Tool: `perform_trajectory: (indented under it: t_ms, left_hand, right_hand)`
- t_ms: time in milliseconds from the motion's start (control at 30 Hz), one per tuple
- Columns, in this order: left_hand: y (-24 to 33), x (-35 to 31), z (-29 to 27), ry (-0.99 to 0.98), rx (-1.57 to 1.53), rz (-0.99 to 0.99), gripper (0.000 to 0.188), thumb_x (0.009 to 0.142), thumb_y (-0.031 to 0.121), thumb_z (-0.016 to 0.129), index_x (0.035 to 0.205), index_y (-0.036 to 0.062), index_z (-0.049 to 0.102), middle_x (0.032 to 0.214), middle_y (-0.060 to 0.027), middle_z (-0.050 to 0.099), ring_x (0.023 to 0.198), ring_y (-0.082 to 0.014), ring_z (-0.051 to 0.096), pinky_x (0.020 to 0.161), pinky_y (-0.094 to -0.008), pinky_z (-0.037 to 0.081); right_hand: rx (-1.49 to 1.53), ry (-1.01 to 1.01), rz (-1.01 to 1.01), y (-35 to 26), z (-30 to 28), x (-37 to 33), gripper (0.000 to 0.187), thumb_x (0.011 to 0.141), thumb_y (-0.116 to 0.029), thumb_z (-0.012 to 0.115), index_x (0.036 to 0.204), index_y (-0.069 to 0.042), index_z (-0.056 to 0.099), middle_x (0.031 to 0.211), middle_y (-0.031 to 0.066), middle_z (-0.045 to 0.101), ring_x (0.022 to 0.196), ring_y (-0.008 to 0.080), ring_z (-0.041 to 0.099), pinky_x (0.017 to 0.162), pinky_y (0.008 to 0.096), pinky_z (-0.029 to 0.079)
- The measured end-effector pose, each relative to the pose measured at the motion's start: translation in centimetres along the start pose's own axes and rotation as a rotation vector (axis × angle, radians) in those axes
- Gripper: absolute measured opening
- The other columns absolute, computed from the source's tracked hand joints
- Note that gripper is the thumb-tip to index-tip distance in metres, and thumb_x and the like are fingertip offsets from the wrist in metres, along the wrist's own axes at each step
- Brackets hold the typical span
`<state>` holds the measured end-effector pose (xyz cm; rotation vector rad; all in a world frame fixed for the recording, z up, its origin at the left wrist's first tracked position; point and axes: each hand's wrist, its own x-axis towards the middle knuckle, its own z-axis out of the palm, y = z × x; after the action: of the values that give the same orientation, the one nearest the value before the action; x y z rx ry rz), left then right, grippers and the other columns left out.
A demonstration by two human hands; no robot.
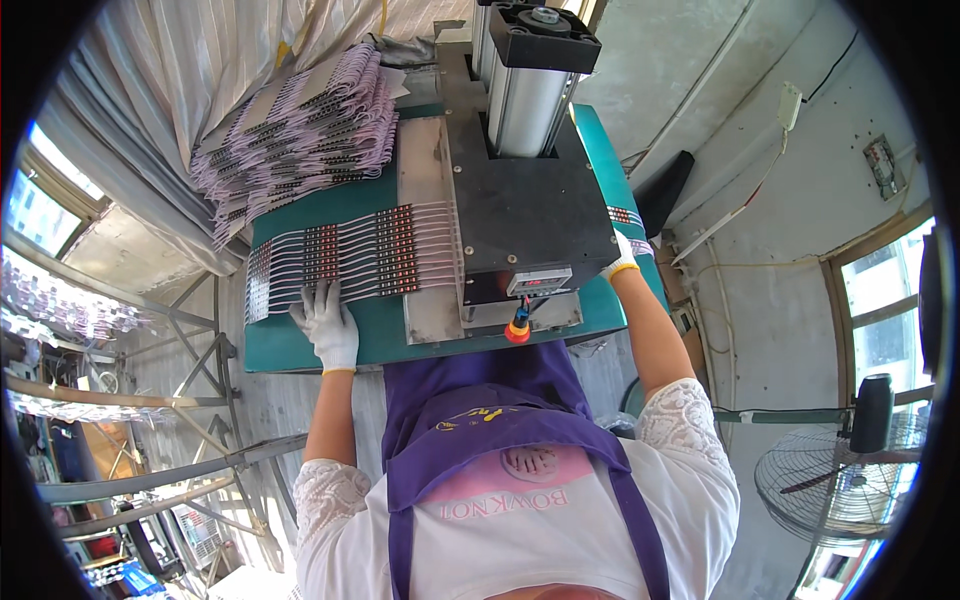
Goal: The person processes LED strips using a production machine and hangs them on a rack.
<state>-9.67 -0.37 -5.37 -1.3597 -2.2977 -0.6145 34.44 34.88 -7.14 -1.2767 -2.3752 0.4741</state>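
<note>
Strips (395, 250) lie on the table (275, 350), running under the press (530, 205). The left hand (328, 328) rests at their near edge, fingers extended, unclenched; the right hand (622, 258) is partly hidden, grip impossible to tell.

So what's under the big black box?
Wired strips run up to the black box from the left, above a metal plate. More strips show past its right side. The box covers the middle, so what's right underneath can't be seen.
</note>
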Motion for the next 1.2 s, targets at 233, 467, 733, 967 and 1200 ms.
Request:
perform_trajectory:
  t_ms: [233,467,733,967,1200]
  left_hand:
    - [0.5,-0.6,-1.6,0.134,-0.031,0.111,0.033,0.083,0.003,0.060,0.112,0.0152,0.070,0.122,-0.0039,0.068,0.122,-0.0346,0.056,0.109,-0.0577,0.031]
    - [6.6,1.4,-1.6,-0.079,-0.360,0.373,0.030,0.077,0.003,0.059,0.103,0.0132,0.070,0.116,-0.0033,0.069,0.115,-0.0298,0.059,0.103,-0.0482,0.041]
    - [8.5,1.2,-3.8,-0.364,-0.403,0.384,0.046,0.078,0.025,0.073,0.119,0.0068,0.063,0.129,-0.0113,0.059,0.132,-0.0367,0.046,0.114,-0.0529,0.032]
    - [7.6,1.4,-5.0,-0.621,-0.276,0.501,0.104,0.054,0.050,0.087,0.137,0.0039,0.046,0.148,-0.0127,0.040,0.144,-0.0415,0.026,0.120,-0.0569,0.018]
    - [7.4,0.9,-3.8,-0.541,-0.296,0.505,0.105,0.051,0.050,0.088,0.137,0.0040,0.047,0.148,-0.0134,0.040,0.143,-0.0425,0.026,0.120,-0.0567,0.018]
  right_hand:
    - [-0.170,0.264,-0.020,-8.3,-7.1,-1.3,0.023,0.079,-0.009,0.069,0.102,-0.011,0.068,0.097,0.0140,0.069,0.094,0.0354,0.066,0.079,0.0442,0.053]
    - [-0.160,0.377,0.337,-2.3,-8.2,-2.3,0.037,0.087,-0.008,0.055,0.124,-0.012,0.062,0.120,0.0160,0.065,0.110,0.0330,0.064,0.096,0.0411,0.050]
    - [0.136,0.102,0.001,-10.1,-6.5,-8.1,0.062,0.073,-0.022,0.080,0.128,-0.007,0.057,0.121,0.0154,0.063,0.101,0.0348,0.064,0.088,0.0409,0.052]
    - [-0.110,-0.229,-0.223,-16.2,-6.0,-12.1,0.074,0.059,-0.025,0.089,0.125,-0.010,0.060,0.137,0.0156,0.051,0.115,0.0403,0.055,0.099,0.0446,0.047]
    - [-0.134,-0.206,-0.265,-15.7,-5.7,-12.3,0.072,0.060,-0.024,0.088,0.125,-0.010,0.060,0.136,0.0139,0.052,0.116,0.0392,0.054,0.100,0.0441,0.047]
